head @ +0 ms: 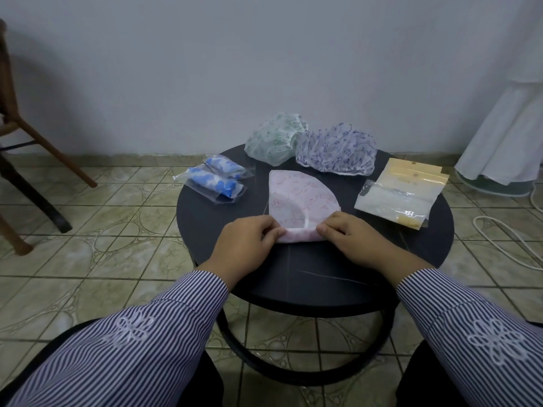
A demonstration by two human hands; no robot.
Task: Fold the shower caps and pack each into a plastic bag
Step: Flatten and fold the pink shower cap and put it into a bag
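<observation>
Both hands' fingers [271, 230] pinch pink shower cap [299, 201] near edge, left hand [245, 239], right hand [349, 237].

Bare table [308, 277] lies open in front of both hands. Packed bags [216, 180] block the left, empty bags [399, 195] the right, two caps [311, 145] the far edge.

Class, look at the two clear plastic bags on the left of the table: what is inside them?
Each clear bag holds a rolled shower cap, white with blue print. How the rolls are folded inside cannot be seen.
</observation>
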